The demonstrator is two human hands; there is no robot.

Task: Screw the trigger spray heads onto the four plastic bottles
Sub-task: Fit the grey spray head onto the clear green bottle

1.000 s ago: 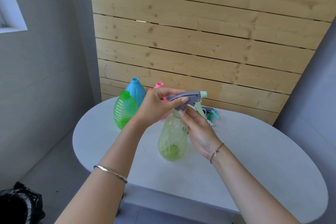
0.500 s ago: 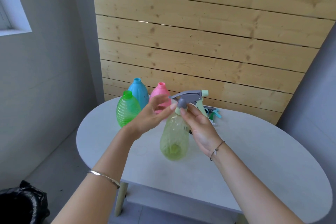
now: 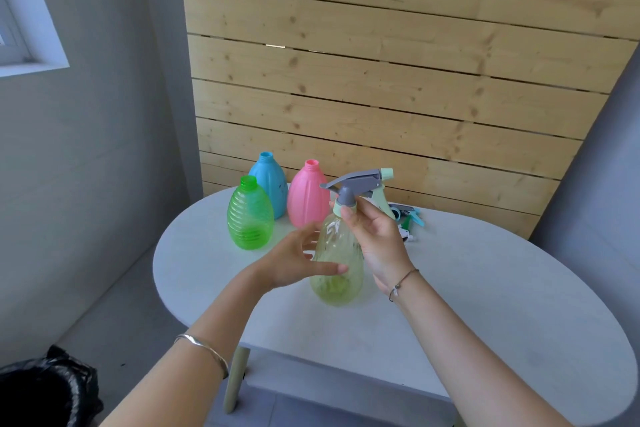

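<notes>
Hands, head view: left hand [image 3: 294,263] is dropping from the trigger head [image 3: 356,180] to the belly of the yellow-green bottle [image 3: 341,276], fingers spread, while right hand [image 3: 377,239] is pinching its collar, bottle standing on the table [image 3: 485,288], so head no. 1 is prob. seating; green bottle [image 3: 250,215], blue bottle [image 3: 266,180] & pink bottle [image 3: 306,194] are waiting bare-necked behind.

white table [image 3: 485,288], wooden slat wall [image 3: 381,62], black bin [image 3: 41,392]
</notes>
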